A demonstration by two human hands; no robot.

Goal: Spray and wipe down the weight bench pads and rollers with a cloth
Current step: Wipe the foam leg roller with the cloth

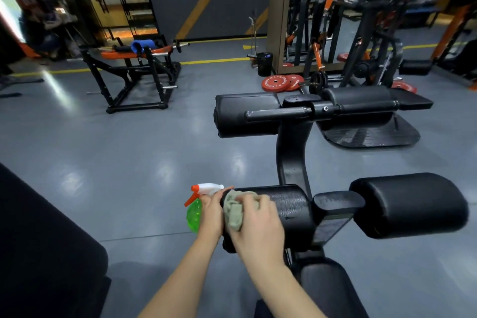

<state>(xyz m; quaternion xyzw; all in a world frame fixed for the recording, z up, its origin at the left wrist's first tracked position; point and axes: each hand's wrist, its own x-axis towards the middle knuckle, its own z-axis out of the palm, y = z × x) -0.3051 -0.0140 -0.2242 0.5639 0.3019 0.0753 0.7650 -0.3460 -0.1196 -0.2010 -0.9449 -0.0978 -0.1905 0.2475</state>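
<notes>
Cloth (233, 212) under right fingers (254, 200), on roller (291, 208)

The only text that can be read stands on a red weight plate (275, 82) lying on the floor (129, 150): white letters around its rim, which seem to spell LUXIAOJUN. The second red plate (295, 82), just beside it, also carries white letters, but they are too small to read. The faint raised letters on the black cap (338, 200) of the weight bench (291, 162) cannot be made out either.
</notes>
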